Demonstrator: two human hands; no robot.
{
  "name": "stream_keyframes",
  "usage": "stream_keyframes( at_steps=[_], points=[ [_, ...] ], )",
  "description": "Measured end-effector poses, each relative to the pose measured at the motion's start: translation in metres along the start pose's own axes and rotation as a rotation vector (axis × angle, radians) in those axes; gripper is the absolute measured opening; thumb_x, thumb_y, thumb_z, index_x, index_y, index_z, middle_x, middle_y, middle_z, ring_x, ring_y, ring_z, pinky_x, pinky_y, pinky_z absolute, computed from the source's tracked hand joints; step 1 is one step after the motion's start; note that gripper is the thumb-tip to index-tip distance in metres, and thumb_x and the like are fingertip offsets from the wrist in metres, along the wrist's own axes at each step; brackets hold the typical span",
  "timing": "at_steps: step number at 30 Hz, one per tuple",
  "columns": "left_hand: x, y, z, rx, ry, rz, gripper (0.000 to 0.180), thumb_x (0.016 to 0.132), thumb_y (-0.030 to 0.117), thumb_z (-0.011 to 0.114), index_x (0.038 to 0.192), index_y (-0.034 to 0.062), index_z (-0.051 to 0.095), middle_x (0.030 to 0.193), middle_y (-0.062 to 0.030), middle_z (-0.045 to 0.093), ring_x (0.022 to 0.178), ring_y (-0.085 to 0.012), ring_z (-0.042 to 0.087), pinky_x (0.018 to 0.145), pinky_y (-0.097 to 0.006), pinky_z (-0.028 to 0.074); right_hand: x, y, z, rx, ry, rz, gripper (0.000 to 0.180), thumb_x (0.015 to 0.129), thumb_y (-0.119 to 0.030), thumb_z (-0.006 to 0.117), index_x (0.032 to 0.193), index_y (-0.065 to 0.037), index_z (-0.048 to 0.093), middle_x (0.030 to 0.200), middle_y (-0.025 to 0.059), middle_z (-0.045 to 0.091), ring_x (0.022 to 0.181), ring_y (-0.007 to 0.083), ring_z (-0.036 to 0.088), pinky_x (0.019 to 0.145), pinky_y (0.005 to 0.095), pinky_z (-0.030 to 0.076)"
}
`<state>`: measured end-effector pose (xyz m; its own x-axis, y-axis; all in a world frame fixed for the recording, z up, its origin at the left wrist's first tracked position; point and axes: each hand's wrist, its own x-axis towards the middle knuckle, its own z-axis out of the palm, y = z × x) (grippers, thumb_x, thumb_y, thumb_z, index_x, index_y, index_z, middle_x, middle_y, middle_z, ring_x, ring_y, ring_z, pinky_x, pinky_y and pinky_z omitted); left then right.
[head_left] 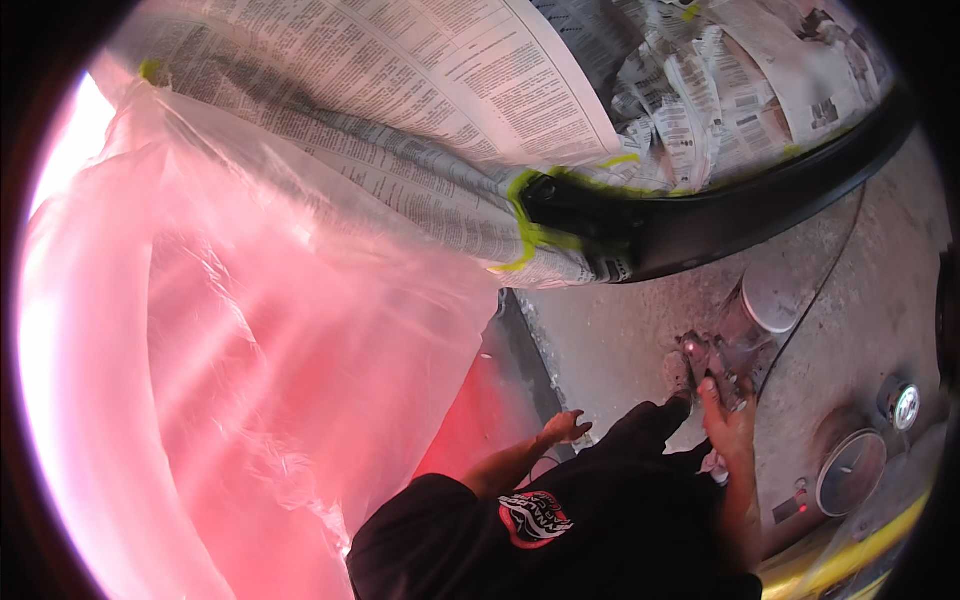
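My right hand (730, 415) is closed around the handle of a metallic spray gun (708, 358), held low over the floor. A thin dark hose (832, 262) comes down to it from the upper right. My left hand (566, 428) hangs beside my body with its fingers loosely stretched and nothing in them. Ahead of me curves a glossy black trim piece (740, 222), apart from both hands. Newspaper (430, 85) covers the surface behind it, with yellow-green masking tape (522, 215) along the trim's edge.
Translucent plastic sheeting (300, 380), glowing pink, hangs on the left beside a red surface (478, 405). On the grey concrete floor (610, 335) stand a bucket (768, 298), another round container (850, 472) and a small can (900, 403). A yellow band (850, 555) crosses at lower right.
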<state>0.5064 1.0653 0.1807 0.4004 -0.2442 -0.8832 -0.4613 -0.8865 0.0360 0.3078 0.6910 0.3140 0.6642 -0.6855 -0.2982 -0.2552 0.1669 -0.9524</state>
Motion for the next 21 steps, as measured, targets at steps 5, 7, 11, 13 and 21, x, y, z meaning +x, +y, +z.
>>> stream_keyframes(
  at_steps=[5, 7, 11, 13, 21],
  points=[
    [0.021, -0.037, 0.032, -0.142, 0.038, -0.017, 0.075, 0.087, 0.063, 0.058, 0.137, 0.0069, 0.053, 0.122, -0.0217, 0.065, 0.117, -0.0369, 0.060, 0.101, -0.043, 0.048, 0.013, -0.001, -0.006, -0.076, 0.258, -0.092, 0.037, 0.096, -0.032, 0.064, 0.108, 0.003, 0.065, 0.088, 0.0111, 0.065, 0.078, 0.0208, 0.062, 0.072, 0.0342, 0.049],
    [0.013, -0.011, 0.011, -0.192, 0.013, -0.006, 0.074, 0.088, 0.062, 0.056, 0.137, 0.0065, 0.053, 0.127, -0.0212, 0.063, 0.121, -0.0362, 0.058, 0.104, -0.043, 0.046, 0.022, -0.014, -0.017, -0.074, 0.419, -0.084, 0.043, 0.097, -0.035, 0.062, 0.114, 0.004, 0.063, 0.091, 0.0146, 0.066, 0.085, 0.0257, 0.063, 0.078, 0.0380, 0.049],
    [-0.001, 0.046, -0.029, -0.325, 0.024, 0.044, 0.070, 0.091, 0.058, 0.056, 0.137, 0.0054, 0.052, 0.129, -0.0214, 0.061, 0.122, -0.0358, 0.058, 0.103, -0.042, 0.045, 0.033, -0.033, -0.051, -0.144, 0.674, 0.071, 0.048, 0.097, -0.037, 0.060, 0.117, 0.006, 0.061, 0.094, 0.0254, 0.066, 0.085, 0.0374, 0.064, 0.077, 0.0444, 0.048],
    [-0.008, 0.068, -0.042, -0.314, 0.100, 0.100, 0.063, 0.092, 0.051, 0.059, 0.135, 0.0052, 0.054, 0.129, -0.0212, 0.061, 0.122, -0.0348, 0.058, 0.103, -0.042, 0.046, 0.037, -0.041, -0.063, -0.193, 0.749, 0.111, 0.048, 0.097, -0.038, 0.059, 0.118, 0.006, 0.060, 0.097, 0.0280, 0.066, 0.087, 0.0393, 0.065, 0.077, 0.0443, 0.048],
    [-0.146, 0.212, -0.195, 0.066, 1.245, 0.924, 0.036, 0.079, 0.010, 0.075, 0.114, 0.0068, 0.066, 0.124, -0.0153, 0.060, 0.119, -0.0364, 0.056, 0.105, -0.048, 0.042, 0.038, -0.030, -0.030, 0.032, 0.397, -0.019, 0.041, 0.097, -0.035, 0.060, 0.115, 0.002, 0.063, 0.090, 0.0258, 0.067, 0.084, 0.0408, 0.067, 0.073, 0.0454, 0.049]
  ],
)
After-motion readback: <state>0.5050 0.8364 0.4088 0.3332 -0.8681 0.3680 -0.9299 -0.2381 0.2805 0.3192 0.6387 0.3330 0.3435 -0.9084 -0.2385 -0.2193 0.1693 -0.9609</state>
